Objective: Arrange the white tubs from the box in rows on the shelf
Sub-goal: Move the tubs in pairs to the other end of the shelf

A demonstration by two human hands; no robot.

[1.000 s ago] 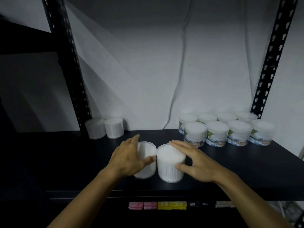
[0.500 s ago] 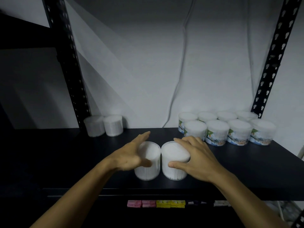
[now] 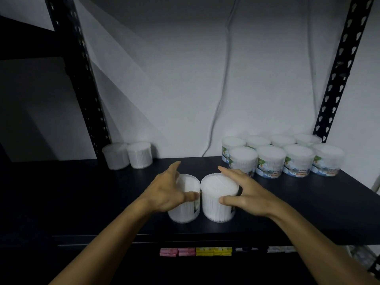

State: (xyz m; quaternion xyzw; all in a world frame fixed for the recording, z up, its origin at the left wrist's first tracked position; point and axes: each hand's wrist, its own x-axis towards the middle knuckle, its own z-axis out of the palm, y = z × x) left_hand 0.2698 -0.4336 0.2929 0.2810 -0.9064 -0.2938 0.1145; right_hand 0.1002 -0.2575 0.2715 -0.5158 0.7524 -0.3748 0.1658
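Note:
Two white tubs stand side by side, nearly touching, near the front edge of the black shelf (image 3: 308,204). My left hand (image 3: 164,192) lies against the left tub (image 3: 188,212), fingers straight along its far left side and thumb resting on its front. My right hand (image 3: 246,194) spans the right tub (image 3: 216,190) the same way, fingers stretched past its right side, thumb touching the front. Two rows of labelled white tubs (image 3: 271,161) stand at the back right. Two more tubs (image 3: 128,155) sit at the back left. No box is in view.
Black perforated uprights rise at the back left (image 3: 82,83) and back right (image 3: 337,79). A cable (image 3: 220,95) hangs down the white wall to the shelf. Pink and yellow packets (image 3: 197,251) lie on the level below the front edge.
Both hands have loosened on the two front tubs, the fingers straightening out from a curled hold. The tubs stand closer together than a second ago.

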